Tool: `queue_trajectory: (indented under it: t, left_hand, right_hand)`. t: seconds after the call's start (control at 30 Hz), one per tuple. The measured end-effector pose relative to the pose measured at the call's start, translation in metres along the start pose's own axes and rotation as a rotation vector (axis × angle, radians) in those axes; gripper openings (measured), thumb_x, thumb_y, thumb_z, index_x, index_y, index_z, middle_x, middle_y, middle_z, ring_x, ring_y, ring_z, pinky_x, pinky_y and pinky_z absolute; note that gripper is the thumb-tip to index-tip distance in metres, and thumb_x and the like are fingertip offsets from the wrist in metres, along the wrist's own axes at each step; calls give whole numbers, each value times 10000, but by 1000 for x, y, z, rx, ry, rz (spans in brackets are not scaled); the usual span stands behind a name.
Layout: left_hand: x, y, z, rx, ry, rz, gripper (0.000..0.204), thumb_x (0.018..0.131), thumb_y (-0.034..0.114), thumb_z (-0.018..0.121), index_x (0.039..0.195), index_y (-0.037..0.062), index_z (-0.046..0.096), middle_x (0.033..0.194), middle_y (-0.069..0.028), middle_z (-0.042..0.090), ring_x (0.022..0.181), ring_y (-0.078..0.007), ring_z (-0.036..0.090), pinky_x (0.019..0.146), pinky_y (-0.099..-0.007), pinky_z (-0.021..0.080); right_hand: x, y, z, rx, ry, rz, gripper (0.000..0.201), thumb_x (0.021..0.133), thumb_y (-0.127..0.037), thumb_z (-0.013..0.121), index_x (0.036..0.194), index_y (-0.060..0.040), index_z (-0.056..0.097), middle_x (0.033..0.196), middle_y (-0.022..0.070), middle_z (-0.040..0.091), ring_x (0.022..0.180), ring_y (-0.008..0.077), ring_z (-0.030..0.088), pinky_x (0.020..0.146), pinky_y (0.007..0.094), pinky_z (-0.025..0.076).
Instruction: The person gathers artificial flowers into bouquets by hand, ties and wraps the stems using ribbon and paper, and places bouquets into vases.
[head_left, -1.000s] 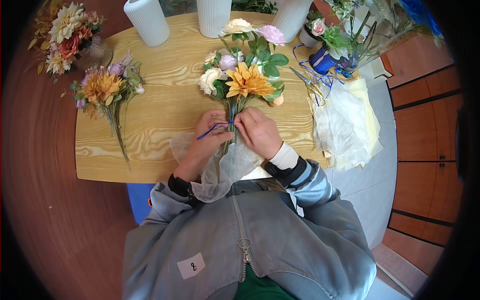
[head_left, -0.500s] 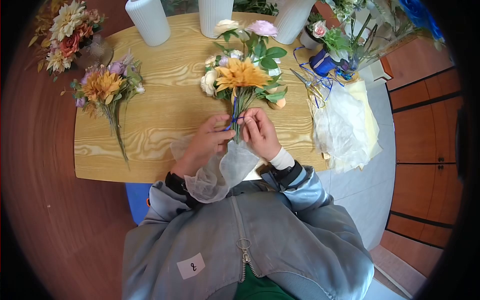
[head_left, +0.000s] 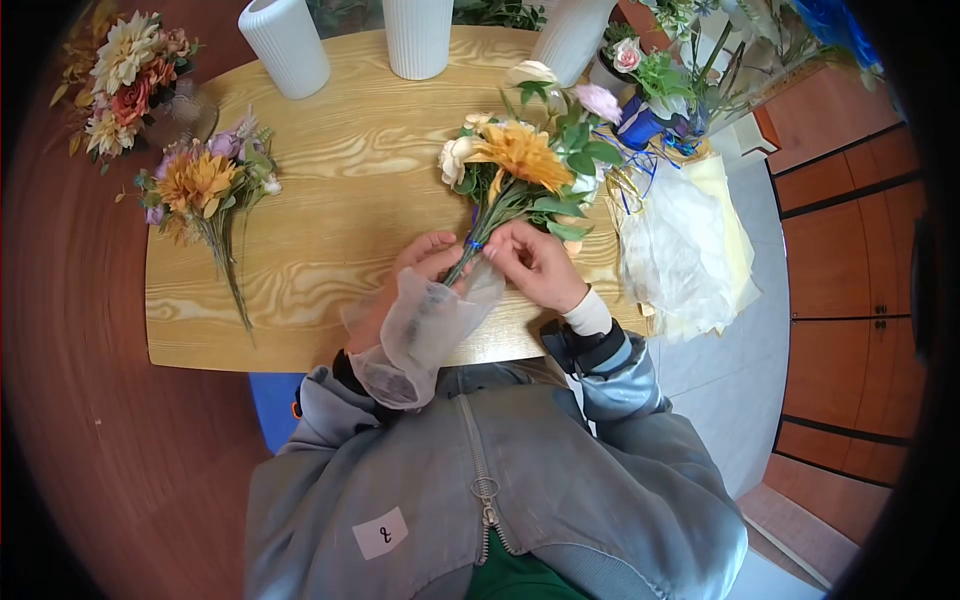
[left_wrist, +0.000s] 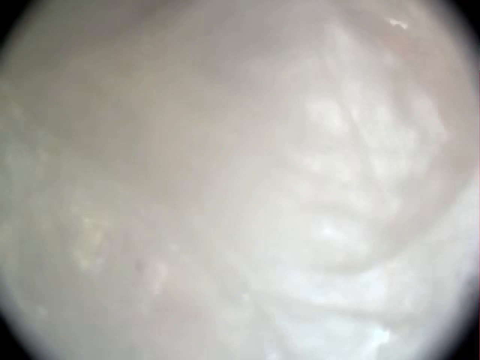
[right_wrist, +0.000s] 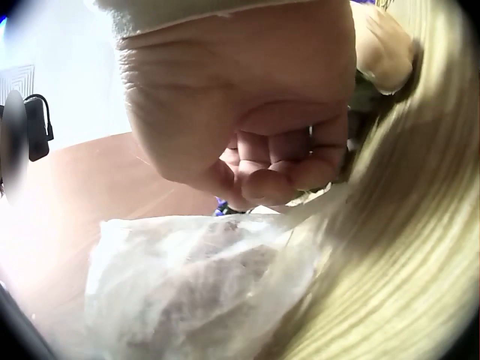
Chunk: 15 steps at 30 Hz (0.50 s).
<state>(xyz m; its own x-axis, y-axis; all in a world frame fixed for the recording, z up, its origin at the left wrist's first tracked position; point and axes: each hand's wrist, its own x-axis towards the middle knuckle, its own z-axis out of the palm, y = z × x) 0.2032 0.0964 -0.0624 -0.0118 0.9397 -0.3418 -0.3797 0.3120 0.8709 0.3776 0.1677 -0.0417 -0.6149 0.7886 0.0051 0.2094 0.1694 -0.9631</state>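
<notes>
A bouquet (head_left: pixel 520 155) of artificial flowers, with a large orange bloom and cream and pink ones, leans to the right over the table. Blue ribbon (head_left: pixel 473 243) binds its green stems. My left hand (head_left: pixel 415 258) grips the stems from the left, partly hidden behind them and a sheer white wrapping sheet (head_left: pixel 425 320). That sheet (left_wrist: pixel 337 225) fills the left wrist view. With curled fingers, my right hand (head_left: pixel 540 272) pinches the ribbon at the binding; in the right wrist view, blue shows beside the fingertips (right_wrist: pixel 266 186).
A second bouquet (head_left: pixel 205 185) lies at the table's left. White ribbed vases (head_left: pixel 418 40) stand along the back. At the right are gold-handled scissors (head_left: pixel 628 190), a blue ribbon spool (head_left: pixel 637 125) and stacked white and yellow wrapping sheets (head_left: pixel 675 250).
The bouquet has tilted, its blooms swinging right and its stem ends left. The loose ribbon end at the left hand has gone from sight. The sheer sheet now covers more of the left hand and wrist.
</notes>
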Motion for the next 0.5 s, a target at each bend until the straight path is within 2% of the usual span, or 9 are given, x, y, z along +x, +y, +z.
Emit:
queue_trajectory:
  t: [0.07,0.1,0.17,0.23,0.3,0.33,0.4,0.47,0.5]
  left_hand:
    - [-7,17,11,-229,-62,-143,428,707,33,628,1069,47,401,796,-46,525,642,-108,513,525,-223,413]
    - [-8,16,11,-228,-63,-145,428,707,33,628,1069,47,401,796,-46,525,642,-108,513,525,-223,413]
    - [-9,15,9,-170,-71,-88,394,720,-16,588,1066,40,406,780,-66,547,528,-69,446,435,-191,347]
    - [-10,14,6,-103,-92,-39,387,717,-20,585,1061,36,417,778,-59,548,525,-65,445,435,-188,344]
    - [-11,14,2,-40,-109,9,380,715,-24,582,1057,33,427,775,-52,549,521,-62,444,435,-185,342]
    - [-10,15,-1,-90,-39,-50,374,711,-28,579,1052,33,436,769,-48,550,517,-61,445,435,-186,343]
    - [-10,17,-5,-138,27,-111,369,707,-32,576,1046,32,445,763,-43,552,512,-61,447,435,-186,344]
    - [-11,19,-8,-242,124,34,363,708,-29,571,1047,31,456,743,-34,551,504,-64,448,426,-185,344]
    - [-11,20,-10,-244,124,36,363,708,-29,571,1047,31,456,743,-34,551,504,-64,448,426,-185,344]
  right_hand:
    - [-3,-15,-5,-38,-87,-25,77,810,-97,550,846,-29,552,569,-45,446,508,26,364,453,188,298]
    - [-4,-20,-6,-78,-174,-51,93,813,-105,549,865,-30,565,561,-42,449,513,26,370,460,189,304]
    - [-4,-20,-7,-24,-212,-124,123,823,-92,534,920,-22,565,583,-59,446,527,16,353,462,173,289]
    - [-5,-23,-8,29,-262,-199,162,834,-80,520,974,-13,565,605,-75,443,540,5,337,465,157,273]
    - [-7,-30,-12,267,-237,61,185,852,-89,482,990,-9,575,667,-36,528,568,28,399,499,187,326]
    - [-6,-33,-12,343,-191,-45,217,861,-80,460,1038,-8,563,801,-14,570,647,26,436,558,166,348]
    - [-10,-29,-20,336,-175,-38,216,862,-84,461,1038,-11,562,842,-2,576,682,28,453,595,159,358]
    - [-15,-24,-34,279,-120,-7,214,872,-104,450,1036,-23,560,887,12,584,712,39,473,602,152,374]
    - [-15,-22,-38,280,38,-11,210,874,-116,451,1030,-29,562,842,-8,572,666,30,448,554,152,351]
